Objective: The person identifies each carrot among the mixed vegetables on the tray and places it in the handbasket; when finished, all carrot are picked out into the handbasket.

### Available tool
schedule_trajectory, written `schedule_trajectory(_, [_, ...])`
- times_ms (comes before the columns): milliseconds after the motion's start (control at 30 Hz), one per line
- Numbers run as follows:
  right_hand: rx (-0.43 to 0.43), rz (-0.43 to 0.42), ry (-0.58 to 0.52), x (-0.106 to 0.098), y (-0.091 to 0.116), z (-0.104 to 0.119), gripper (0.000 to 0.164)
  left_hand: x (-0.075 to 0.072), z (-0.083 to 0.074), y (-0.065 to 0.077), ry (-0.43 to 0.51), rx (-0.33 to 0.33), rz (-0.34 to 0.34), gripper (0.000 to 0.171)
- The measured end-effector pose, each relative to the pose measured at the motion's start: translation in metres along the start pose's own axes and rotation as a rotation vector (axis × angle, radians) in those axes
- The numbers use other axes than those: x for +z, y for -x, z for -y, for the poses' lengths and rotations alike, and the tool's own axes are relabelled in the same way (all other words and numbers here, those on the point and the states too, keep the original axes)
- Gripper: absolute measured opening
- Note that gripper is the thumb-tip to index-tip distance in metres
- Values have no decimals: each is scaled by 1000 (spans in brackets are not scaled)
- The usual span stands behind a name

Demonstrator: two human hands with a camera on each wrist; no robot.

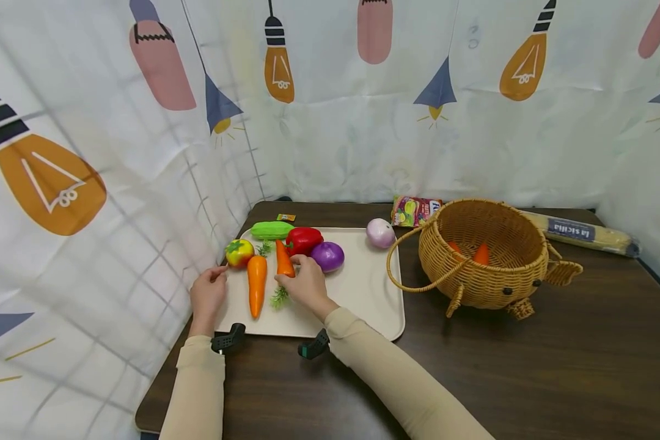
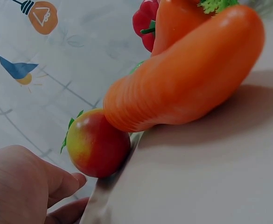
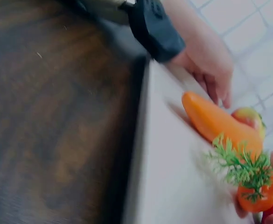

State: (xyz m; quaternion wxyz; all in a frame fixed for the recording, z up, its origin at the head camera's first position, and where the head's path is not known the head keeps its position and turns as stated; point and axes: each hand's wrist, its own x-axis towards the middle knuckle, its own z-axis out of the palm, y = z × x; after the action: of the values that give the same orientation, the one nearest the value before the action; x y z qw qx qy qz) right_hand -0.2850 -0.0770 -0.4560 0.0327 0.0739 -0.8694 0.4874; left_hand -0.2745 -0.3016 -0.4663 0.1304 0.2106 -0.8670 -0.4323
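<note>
My right hand point(image 1: 306, 284) pinches a short orange carrot point(image 1: 283, 259) from above; its green leaves point(image 3: 243, 170) point toward me. A longer carrot point(image 1: 256, 285) lies left of it on a pale tray point(image 1: 363, 299). At the tray's left rim is my left hand point(image 1: 208, 299), fingers loosely bent, with the fingertips point(image 2: 79, 179) right by the edge and nothing seen between them. Close above that hand sits a red-and-yellow tomato-like fruit point(image 1: 239, 252). A red bell pepper point(image 1: 304, 241), a purple round vegetable point(image 1: 327, 256) and a green ridged vegetable point(image 1: 272, 230) lie beyond the carrots.
A pale purple onion point(image 1: 380, 233) sits at the tray's back right. Right of the tray stands an animal-shaped wicker basket point(image 1: 473, 290), its handle reaching over the tray edge, orange pieces point(image 1: 481, 253) inside. Behind are a colourful packet point(image 1: 412, 211) and a pasta bag point(image 1: 588, 232).
</note>
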Motion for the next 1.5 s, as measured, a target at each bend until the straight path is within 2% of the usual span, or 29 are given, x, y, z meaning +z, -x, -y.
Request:
schedule_trajectory(200, [47,32,78,3,-6,-2,61,0,1,0,11,-9,-6,37])
schedule_trajectory(333, [40,60,124,5,-5,-4,63,1,1,1,17,-12,-3,37])
schedule_trajectory(533, [4,18,148,5,-3,-6,56,0,-1,1,17,-13,-3,36])
schedule_trajectory(900, [92,-75,25,0,2,-8,46,0,-1,1,13,-10,0,36])
schedule_trajectory(1133, [46,-175,-65,-5,4,-13,39,0,-1,0,13,-4,-5,36])
schedule_trajectory(1500, [-7,-251,-206,-4,7,-29,36,1,0,-1,11,-5,4,36])
